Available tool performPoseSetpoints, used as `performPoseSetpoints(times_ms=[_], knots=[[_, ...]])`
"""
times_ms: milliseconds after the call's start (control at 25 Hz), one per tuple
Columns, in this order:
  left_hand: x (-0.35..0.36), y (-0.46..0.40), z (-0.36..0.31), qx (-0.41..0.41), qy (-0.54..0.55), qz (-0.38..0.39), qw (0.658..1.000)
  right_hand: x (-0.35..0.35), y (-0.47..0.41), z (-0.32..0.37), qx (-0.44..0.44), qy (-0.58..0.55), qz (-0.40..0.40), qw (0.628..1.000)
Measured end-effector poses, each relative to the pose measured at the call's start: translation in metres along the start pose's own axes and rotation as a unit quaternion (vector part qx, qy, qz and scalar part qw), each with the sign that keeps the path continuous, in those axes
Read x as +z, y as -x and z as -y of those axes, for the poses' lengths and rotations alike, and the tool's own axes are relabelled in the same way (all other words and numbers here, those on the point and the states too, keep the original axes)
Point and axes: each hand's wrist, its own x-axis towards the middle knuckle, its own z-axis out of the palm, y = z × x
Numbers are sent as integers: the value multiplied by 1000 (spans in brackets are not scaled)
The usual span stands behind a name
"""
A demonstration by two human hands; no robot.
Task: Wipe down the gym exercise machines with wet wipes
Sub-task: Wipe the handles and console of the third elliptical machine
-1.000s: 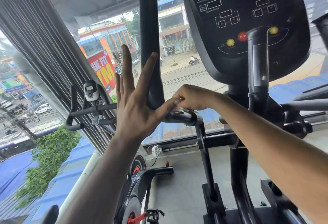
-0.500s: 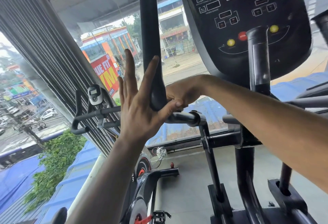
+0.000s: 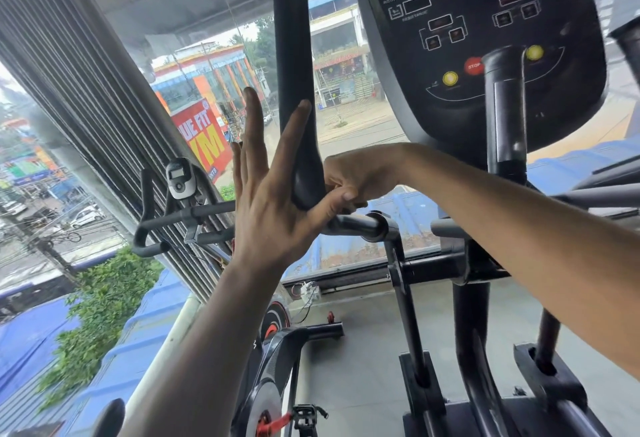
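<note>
The elliptical machine's black upright handle point(image 3: 291, 38) rises in the middle of the view, left of its console point(image 3: 478, 38). My left hand point(image 3: 266, 201) is flat against the handle's lower end, fingers spread upward, with the bar resting in the crook between thumb and index finger. My right hand point(image 3: 349, 176) reaches across from the right, its fingers curled tight around the same lower end, just above the shiny horizontal bar point(image 3: 360, 225). No wipe shows; anything in the right hand is hidden by its fingers.
A spin bike stands at lower left, with its handlebars point(image 3: 180, 221) and flywheel point(image 3: 266, 398) close to my left forearm. A ribbed metal shutter point(image 3: 69, 72) runs along the left. The machine's central post point(image 3: 504, 117) and pedal arms stand at the right, and a window overlooks a street.
My right hand has slid from the shiny horizontal bar up onto the lower end of the upright handle. My left hand has kept bracing the handle with fingers spread.
</note>
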Motion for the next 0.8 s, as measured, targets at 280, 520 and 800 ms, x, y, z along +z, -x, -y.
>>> performPoseSetpoints(times_ms=[280, 520, 800], knots=[[0, 1, 2, 16, 12, -1, 1000, 1, 34, 26, -39, -3, -23, 999], [1, 1, 6, 30, -10, -8, 999, 6, 53, 47, -42, -371, -120, 920], [1, -2, 7, 46, -56, -21, 997, 18, 73, 52, -28, -137, -201, 970]])
